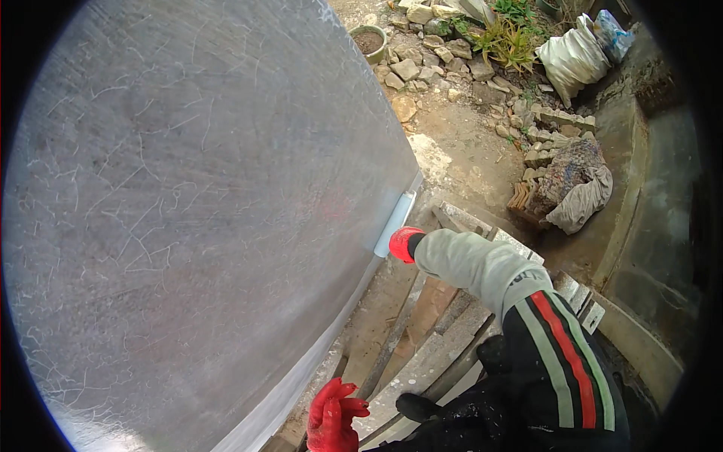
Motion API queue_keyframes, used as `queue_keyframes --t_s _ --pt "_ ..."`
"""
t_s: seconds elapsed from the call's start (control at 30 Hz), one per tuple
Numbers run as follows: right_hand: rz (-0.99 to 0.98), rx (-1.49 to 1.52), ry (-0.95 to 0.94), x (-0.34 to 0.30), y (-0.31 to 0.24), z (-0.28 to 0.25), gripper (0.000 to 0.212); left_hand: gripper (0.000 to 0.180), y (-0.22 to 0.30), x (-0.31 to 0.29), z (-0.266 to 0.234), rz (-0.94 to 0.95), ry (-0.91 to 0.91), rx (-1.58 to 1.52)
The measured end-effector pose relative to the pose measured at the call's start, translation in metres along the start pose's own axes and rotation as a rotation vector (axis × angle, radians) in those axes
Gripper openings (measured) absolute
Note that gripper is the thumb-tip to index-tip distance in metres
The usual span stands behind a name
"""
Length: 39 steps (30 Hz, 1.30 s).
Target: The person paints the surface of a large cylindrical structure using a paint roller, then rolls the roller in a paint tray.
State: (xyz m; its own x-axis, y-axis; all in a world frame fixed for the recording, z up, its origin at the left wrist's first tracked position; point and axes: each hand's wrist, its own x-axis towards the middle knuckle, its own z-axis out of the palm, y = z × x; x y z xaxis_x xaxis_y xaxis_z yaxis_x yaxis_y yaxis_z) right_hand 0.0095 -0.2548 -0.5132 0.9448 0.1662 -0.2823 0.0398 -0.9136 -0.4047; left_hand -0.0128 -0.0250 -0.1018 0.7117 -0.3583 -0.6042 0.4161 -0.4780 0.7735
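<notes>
Bare dirt ground (pixel 459 151) scattered with rubble fills the upper right of the frame, with a heap of broken stones (pixel 422 60) along the top, a round pot of soil (pixel 368 39) just left of them, a green plant (pixel 506 39) and a bulging white sack (pixel 571 59) further right. Below the sack, at right centre, a crumpled grey cloth (pixel 584 200) lies against a mottled bundle, beside a curved concrete curb (pixel 629 196). Most of the left and centre is taken by a large sheet of scratched grey metal (pixel 196 218), tilted so that its right edge runs down from upper centre to the lower middle. On that edge, at mid-frame, sits a pale blue-white strip (pixel 396 222) — it looks like a fitting or a tape patch, and which one is hard to tell. The right hand (pixel 404 244), in a red glove with a grey sleeve behind it, is closed against the sheet's edge just under that strip; the fingers are hidden, so whether they pinch the edge or only press on it cannot be told. The left hand (pixel 331 418), also red-gloved, is at the bottom centre with its fingers loosely curled and parted, just beside the sheet's lower edge, holding nothing visible. Under both arms lie weathered wooden planks (pixel 422 331) — a rough pallet-like stack.
</notes>
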Motion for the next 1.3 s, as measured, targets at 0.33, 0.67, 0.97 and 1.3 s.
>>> queue_keyframes --t_s 0.33,0.67,0.97,1.3 --pt "0.482 0.328 -0.123 0.049 0.03 0.116 0.014 0.039 0.007 0.009 -0.025 -0.108 0.018 0.155" --pt "0.821 0.534 -0.1 0.045 0.063 0.21 0.023 0.039 0.022 0.034 -0.011 -0.133 -0.153 0.288" --pt "0.726 0.479 -0.005 0.05 -0.002 0.097 0.018 0.042 0.025 0.042 -0.006 -0.171 -0.165 0.201" --pt "0.951 0.381 -0.056 -0.019 0.095 0.231 0.021 0.044 0.02 0.041 -0.014 -0.189 -0.317 0.141"
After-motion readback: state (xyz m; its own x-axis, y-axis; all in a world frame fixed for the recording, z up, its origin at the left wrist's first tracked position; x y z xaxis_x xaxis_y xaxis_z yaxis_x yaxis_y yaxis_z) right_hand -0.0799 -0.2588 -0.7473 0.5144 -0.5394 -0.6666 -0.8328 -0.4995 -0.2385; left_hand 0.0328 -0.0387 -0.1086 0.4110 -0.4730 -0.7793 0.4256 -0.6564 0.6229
